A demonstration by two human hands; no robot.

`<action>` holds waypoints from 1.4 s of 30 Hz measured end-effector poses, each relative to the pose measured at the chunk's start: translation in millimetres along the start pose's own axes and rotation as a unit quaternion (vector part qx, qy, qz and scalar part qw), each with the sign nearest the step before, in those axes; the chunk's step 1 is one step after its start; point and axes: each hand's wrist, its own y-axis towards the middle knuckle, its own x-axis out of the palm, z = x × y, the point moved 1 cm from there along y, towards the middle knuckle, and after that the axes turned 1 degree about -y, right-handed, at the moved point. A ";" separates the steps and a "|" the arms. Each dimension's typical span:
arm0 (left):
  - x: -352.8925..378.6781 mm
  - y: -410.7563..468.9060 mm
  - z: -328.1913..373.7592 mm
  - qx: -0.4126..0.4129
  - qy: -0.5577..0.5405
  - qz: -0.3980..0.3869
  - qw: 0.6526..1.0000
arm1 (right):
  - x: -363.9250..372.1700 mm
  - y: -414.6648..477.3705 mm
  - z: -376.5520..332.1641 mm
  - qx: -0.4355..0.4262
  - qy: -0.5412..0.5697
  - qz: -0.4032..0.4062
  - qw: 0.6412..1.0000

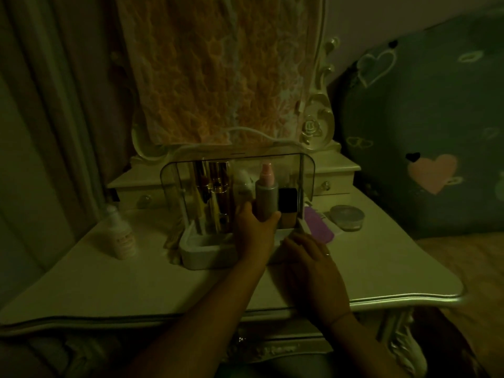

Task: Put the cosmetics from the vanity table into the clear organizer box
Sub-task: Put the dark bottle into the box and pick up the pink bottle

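Head view, dim and green-tinted. The left hand (255,230) reaches into the front of the clear organizer box (237,203); its grip is closed around the lower body of a grey spray bottle (266,196) with a pink nozzle, thumb on the right side, fingers wrapped round the left. The bottle stands upright, inside the box's open front, above its white base tray.

Just right of that grip, touching the bottle's side, stands a foundation bottle (288,210) with a dark cap. Left of the grip, deeper in the box, stand tall gold tubes (216,192), and behind the grip a pale white bottle (243,186), blurred.

The right hand (313,264) lies lower and to the right, near the box's right front corner. Its grip is narrow — fingertips pinched on a slim white stick-like item (303,227), which angles up toward the box's edge; what it is cannot be told.

Right of the right grip, on the table (381,268), lies a purple flat item (319,226), and farther right a round clear jar (347,216). Well left of both grips a small white bottle (121,236) stands on the table; its label shows reddish print — too blurred to read. No other writing is legible.
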 end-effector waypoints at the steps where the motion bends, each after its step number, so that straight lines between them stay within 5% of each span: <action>1: 3.0 1.0 1.5 0.000 0.002 0.005 1.000 | 0.0 -0.5 0.2 -0.002 0.000 0.000 1.000; 42: 3.1 15.4 -9.5 0.021 0.084 0.005 0.996 | 3.3 -3.1 0.8 -0.003 0.000 0.009 1.000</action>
